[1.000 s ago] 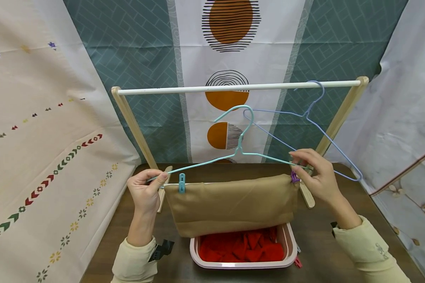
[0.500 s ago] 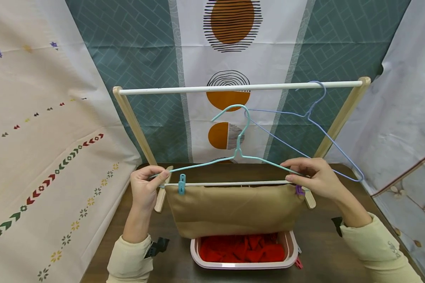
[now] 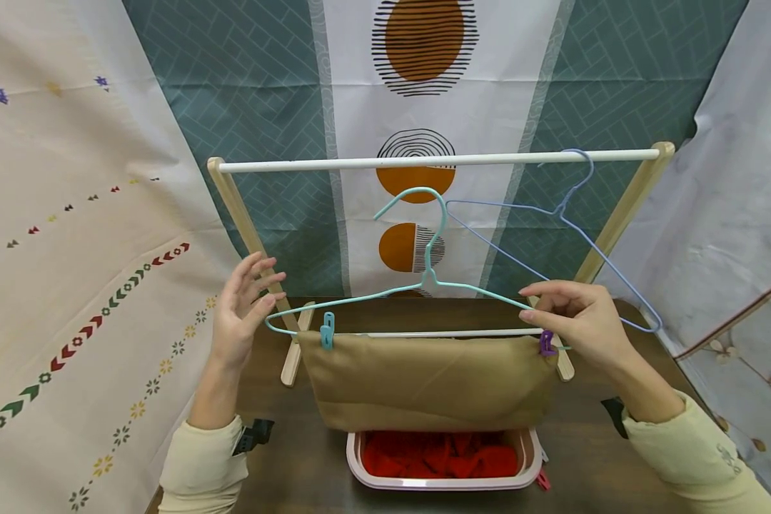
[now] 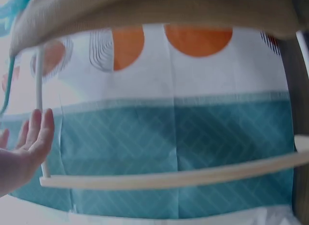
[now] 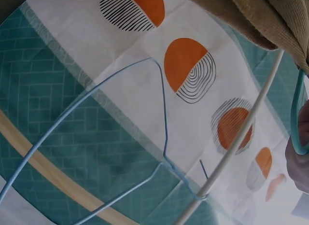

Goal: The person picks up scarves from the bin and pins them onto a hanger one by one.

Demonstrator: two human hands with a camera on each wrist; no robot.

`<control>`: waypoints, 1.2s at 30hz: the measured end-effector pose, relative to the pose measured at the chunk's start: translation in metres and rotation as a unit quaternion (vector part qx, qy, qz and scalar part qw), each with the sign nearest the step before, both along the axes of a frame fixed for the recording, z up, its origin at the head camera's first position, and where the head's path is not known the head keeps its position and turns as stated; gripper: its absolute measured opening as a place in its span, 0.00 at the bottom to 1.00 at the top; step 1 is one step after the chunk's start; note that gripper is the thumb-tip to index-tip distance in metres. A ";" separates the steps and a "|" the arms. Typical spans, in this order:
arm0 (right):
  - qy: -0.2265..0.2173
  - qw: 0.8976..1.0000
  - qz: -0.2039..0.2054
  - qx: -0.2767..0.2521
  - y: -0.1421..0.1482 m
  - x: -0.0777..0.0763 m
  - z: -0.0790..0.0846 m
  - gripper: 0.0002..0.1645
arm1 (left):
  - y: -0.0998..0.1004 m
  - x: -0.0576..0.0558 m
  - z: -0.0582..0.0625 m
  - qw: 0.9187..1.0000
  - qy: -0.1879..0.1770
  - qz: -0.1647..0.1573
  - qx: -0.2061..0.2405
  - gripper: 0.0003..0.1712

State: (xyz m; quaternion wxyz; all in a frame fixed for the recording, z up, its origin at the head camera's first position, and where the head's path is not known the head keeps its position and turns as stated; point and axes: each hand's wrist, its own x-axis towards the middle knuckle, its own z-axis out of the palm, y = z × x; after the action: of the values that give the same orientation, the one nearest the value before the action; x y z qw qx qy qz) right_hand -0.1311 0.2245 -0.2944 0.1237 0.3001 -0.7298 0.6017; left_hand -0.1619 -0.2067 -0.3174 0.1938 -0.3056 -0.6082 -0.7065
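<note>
A mint-green clothes hanger [image 3: 360,296] stands before the drying rack, its hook below the rack's bar. Over its lower bar hangs a folded tan cloth [image 3: 424,382]. A teal clothespin [image 3: 327,330] clips the cloth at the left, a purple clothespin [image 3: 547,343] at the right. My right hand [image 3: 575,314] pinches the hanger's right sloping arm between thumb and fingers. Just left of the hanger's left end, my left hand [image 3: 234,310] is raised with loose fingers, touching nothing. The left wrist view also shows that hand [image 4: 29,150] apart from the cloth [image 4: 145,12].
The rack's white bar [image 3: 360,163] runs across, on wooden legs. A blue hanger [image 3: 520,206] hangs at its right end. Below the cloth, a pink basket [image 3: 443,484] holds red fabric [image 3: 417,460]. A red clothespin [image 3: 542,479] lies beside it on the dark table [image 3: 308,471].
My left hand has let go of the hanger and moved up and left. My right hand has left the purple clothespin area and pinches the hanger's arm. The hanger's hook has shifted slightly left.
</note>
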 end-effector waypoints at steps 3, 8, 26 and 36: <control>-0.006 1.000 -0.003 -0.001 0.000 0.002 0.001 0.22 | -0.008 -0.004 0.002 0.999 -0.017 0.034 0.011 0.35; -0.014 1.000 -0.023 0.003 0.000 0.003 0.002 0.22 | -0.020 -0.016 0.004 0.990 -0.056 0.129 -0.026 0.40; -0.034 0.996 -0.085 0.024 -0.010 0.004 0.007 0.15 | -0.046 -0.083 0.002 0.927 -0.094 0.318 -0.174 0.35; -0.030 0.991 -0.126 0.040 -0.025 -0.006 0.028 0.11 | -0.053 -0.104 -0.002 0.913 -0.128 0.324 -0.214 0.32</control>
State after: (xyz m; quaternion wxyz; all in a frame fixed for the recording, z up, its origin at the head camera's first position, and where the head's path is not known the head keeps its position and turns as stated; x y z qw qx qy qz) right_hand -0.1376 0.1991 -0.2668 0.1642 0.1926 -0.7886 0.5604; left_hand -0.2664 -0.2599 -0.3194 0.2624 -0.0333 -0.8299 -0.4913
